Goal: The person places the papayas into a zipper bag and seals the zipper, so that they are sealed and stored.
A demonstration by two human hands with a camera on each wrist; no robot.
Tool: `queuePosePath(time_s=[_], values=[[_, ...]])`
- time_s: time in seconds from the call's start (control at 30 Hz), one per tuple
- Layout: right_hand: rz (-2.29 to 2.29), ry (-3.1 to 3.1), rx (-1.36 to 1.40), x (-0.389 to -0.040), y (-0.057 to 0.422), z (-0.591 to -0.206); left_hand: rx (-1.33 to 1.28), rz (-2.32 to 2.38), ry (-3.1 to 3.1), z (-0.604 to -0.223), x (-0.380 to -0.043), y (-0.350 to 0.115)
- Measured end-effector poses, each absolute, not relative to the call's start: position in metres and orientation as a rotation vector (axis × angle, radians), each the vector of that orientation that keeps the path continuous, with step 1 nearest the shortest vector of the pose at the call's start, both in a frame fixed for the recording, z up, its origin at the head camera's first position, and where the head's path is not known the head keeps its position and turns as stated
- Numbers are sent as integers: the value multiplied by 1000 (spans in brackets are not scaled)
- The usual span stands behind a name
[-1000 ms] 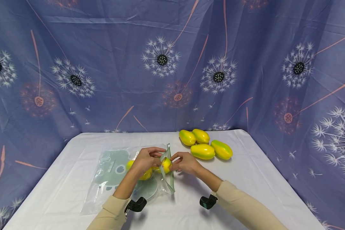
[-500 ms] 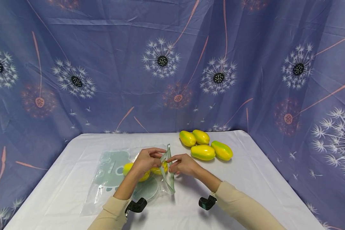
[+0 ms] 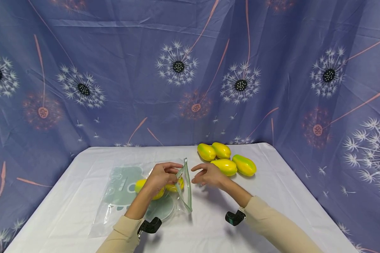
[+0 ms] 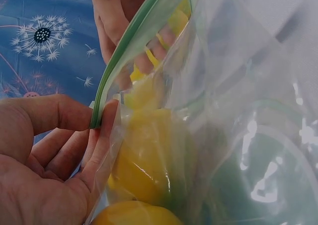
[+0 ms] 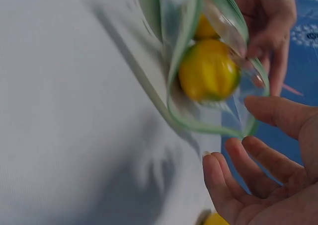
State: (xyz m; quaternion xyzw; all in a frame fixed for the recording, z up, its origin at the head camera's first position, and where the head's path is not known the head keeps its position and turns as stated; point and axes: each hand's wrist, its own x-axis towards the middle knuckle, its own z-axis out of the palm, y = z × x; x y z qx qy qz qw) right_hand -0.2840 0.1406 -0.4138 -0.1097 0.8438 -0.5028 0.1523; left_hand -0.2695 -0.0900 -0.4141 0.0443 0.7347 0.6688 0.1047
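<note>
A clear zip bag (image 3: 123, 186) with a green printed pattern lies on its side, its green-edged mouth (image 5: 174, 81) gaping to the right. My left hand (image 3: 160, 178) pinches the rim of that mouth between thumb and fingers. Inside the bag are yellow-green papayas; one papaya (image 5: 208, 71) sits close behind the opening, another papaya (image 3: 140, 185) deeper in, partly hidden by my left hand. Just outside the mouth, my right hand (image 3: 209, 174) is held with loosely bent fingers and nothing in them.
Several more papayas (image 3: 244, 165) rest in a group at the back right of the white-clothed table (image 3: 266, 207), beyond my right hand. A blue dandelion-print curtain (image 3: 139, 80) hangs behind the table and at its sides.
My right hand pushed a papaya leftward into the bag, let go of it and drew back to the right out of the mouth. My left hand stayed on the rim.
</note>
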Motion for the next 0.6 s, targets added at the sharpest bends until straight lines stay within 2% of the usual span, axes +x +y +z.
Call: queuePosePath(time_s=[0.27,0.6], values=[[-1390,2543,-258,-288,174,-399,127,1984,2167,-412,-267,-90],[-1206,2794,-334,-302,213,-385,147,1990,2147,-416,-269,-94]])
